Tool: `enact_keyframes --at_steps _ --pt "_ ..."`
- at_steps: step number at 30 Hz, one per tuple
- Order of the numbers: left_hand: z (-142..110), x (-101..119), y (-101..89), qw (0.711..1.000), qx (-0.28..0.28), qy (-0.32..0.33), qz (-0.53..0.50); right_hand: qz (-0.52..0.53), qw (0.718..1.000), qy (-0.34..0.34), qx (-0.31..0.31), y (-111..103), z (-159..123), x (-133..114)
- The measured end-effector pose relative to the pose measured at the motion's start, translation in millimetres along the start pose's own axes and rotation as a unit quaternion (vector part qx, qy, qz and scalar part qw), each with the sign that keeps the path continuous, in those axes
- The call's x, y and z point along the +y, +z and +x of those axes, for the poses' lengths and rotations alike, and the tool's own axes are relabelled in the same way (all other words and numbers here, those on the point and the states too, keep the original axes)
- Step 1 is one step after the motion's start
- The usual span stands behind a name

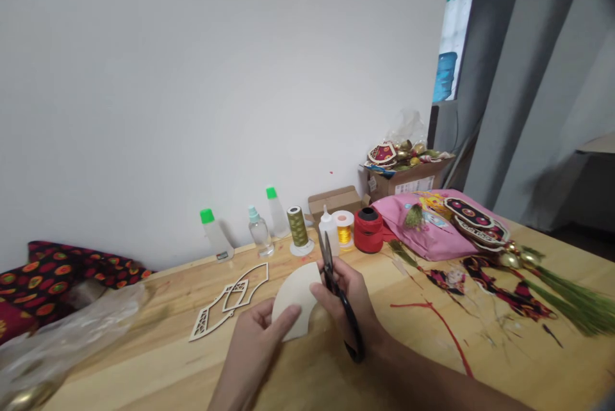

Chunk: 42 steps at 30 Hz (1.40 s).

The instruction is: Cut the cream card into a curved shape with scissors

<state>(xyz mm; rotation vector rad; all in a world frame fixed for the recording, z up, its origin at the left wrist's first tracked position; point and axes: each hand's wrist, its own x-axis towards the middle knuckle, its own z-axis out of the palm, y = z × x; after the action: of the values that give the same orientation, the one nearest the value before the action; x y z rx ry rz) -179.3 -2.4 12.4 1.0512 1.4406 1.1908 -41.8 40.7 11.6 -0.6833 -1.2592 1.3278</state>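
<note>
At six o'clock, over the wooden table point(418, 366), the left hand point(257, 337) has a plain cream card point(292, 299) pinched under its thumb, curved edge facing ten o'clock. Right hand point(364, 310)'s curled round black-handled scissors point(328, 265), tips toward twelve.

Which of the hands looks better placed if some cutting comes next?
The right hand, I'd judge: it holds the black scissors, close to the pale sheet. The left hand pinches that sheet, so it seems better placed to steady it.
</note>
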Motion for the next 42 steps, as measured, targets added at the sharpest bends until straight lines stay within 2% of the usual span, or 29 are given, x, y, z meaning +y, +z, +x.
enact_keyframes --at_steps 2,4,7,10,12,14,17,21,25,27,28,30,32,34,36,42 --pt "1.9 -4.9 4.6 0.999 0.029 0.007 0.031 -0.012 1.0 -0.01 -0.013 1.8 -0.8 0.7" --pt "2.8 -7.8 6.7 1.0 0.017 -0.012 0.001 -0.012 1.0 -0.001 -0.007 1.9 -0.1 2.7" --pt "1.4 -7.3 6.4 0.994 -0.063 -0.02 -0.086 0.009 0.999 0.036 0.021 -0.9 3.0 5.4" --pt "-2.9 -2.2 4.5 0.975 -0.157 -0.003 -0.155 0.023 0.997 0.057 0.038 -4.7 6.2 6.1" --pt "-5.8 1.4 3.9 0.963 -0.192 -0.004 -0.188 0.02 0.997 0.055 0.039 -6.3 7.1 5.8" --pt "-7.9 3.4 4.6 0.963 -0.169 -0.004 -0.209 0.017 0.998 0.047 0.036 -6.5 6.9 5.4" --pt "-8.2 3.1 7.2 0.979 -0.074 -0.003 -0.191 0.016 0.999 0.041 0.017 -3.6 3.4 4.4" --pt "-4.4 -0.5 7.5 0.996 0.041 0.0 -0.082 -0.004 0.998 0.04 -0.04 3.3 -6.7 2.2" --pt "0.2 -3.6 3.7 0.991 0.122 0.038 0.039 -0.009 0.996 0.021 -0.091 7.1 -13.1 2.3" --pt "1.1 -3.4 2.5 0.992 0.112 0.036 0.038 -0.011 0.996 0.016 -0.086 6.6 -11.8 3.8" --pt "1.0 -2.9 2.2 0.996 0.086 0.026 0.014 -0.016 0.997 0.017 -0.075 5.9 -10.2 4.7" --pt "-0.2 -1.1 2.1 0.998 0.001 -0.002 -0.067 -0.027 0.998 0.03 -0.049 3.8 -6.0 6.6" --pt "-2.4 0.7 2.1 0.984 -0.087 -0.022 -0.151 -0.028 0.998 0.047 -0.033 1.7 -2.5 8.1" --pt "-4.3 1.2 1.7 0.972 -0.117 -0.02 -0.2 -0.022 0.998 0.058 -0.028 0.8 -1.4 9.2" --pt "-5.0 -0.3 0.7 0.978 -0.079 -0.013 -0.195 -0.019 0.998 0.052 -0.038 1.7 -3.5 10.2" --pt "1.3 -9.5 -7.1 0.997 0.061 0.016 -0.048 -0.024 0.996 0.014 -0.087 11.4 -20.0 13.1"
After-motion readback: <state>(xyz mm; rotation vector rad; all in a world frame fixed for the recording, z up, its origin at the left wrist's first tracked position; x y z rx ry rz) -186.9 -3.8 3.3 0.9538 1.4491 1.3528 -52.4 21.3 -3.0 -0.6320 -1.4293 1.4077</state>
